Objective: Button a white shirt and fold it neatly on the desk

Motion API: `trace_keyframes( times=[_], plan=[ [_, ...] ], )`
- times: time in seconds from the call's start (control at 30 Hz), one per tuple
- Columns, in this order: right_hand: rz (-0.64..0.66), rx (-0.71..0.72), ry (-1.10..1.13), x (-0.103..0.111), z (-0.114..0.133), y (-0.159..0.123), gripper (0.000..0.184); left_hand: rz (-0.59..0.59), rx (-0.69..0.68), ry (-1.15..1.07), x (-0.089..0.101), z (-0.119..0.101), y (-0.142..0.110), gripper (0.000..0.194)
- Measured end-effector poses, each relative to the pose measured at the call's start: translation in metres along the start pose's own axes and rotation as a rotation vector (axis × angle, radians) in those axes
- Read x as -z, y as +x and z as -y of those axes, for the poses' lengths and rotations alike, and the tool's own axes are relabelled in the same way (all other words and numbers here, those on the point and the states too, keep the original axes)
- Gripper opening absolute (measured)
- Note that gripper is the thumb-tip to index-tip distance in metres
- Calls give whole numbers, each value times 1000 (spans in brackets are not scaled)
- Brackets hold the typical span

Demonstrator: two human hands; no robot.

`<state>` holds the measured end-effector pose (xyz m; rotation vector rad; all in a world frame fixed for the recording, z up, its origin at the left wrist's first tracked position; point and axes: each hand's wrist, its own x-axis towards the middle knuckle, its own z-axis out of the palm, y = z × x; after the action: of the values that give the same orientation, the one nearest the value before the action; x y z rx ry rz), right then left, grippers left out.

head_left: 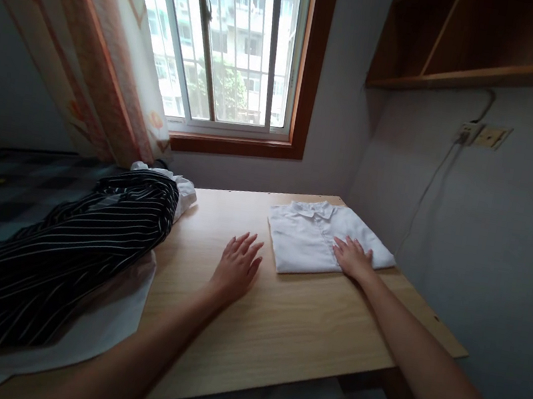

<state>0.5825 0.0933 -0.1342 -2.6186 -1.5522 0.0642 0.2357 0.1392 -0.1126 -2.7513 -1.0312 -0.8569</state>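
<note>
A white collared shirt [304,246] lies folded in a flat rectangle on the wooden table [245,331], its collar toward the wall. My right hand [353,257] rests on the shirt's near right part with the fingers stretched out. Left of the shirt, my left hand [238,266] is over the bare tabletop, palm down, fingers slightly spread, holding nothing. A black garment with white stripes [84,231] lies in a loose heap at the table's left side, with white cloth [124,298] under it.
A dark checked surface [43,171] adjoins the table on the left, below a patterned curtain [85,29]. Ahead is a barred window [234,53]. A wooden shelf [468,76] hangs at upper right, above a wall socket [491,137] and cable [424,191].
</note>
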Motion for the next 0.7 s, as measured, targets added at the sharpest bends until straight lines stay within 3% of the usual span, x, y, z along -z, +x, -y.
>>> trace_keyframes(
  times=[0.13, 0.27, 0.47, 0.63, 0.7],
  plan=[
    [-10, -51, 5, -2, -4, 33, 53, -91, 141, -107, 1, 11, -1, 31],
    [-74, -23, 25, 1, -5, 54, 51, -73, 162, -187, -2, 12, 3, 27],
    [-272, 35, 47, 5, 14, 44, 45, -75, 234, -287, -3, 16, 5, 24],
    [-16, 47, 86, -6, 33, 28, 67, -52, 244, -349, -3, 18, 6, 25],
    [26, 33, 67, -8, 36, 33, 71, -47, 240, -369, -3, 18, 6, 27]
  ],
)
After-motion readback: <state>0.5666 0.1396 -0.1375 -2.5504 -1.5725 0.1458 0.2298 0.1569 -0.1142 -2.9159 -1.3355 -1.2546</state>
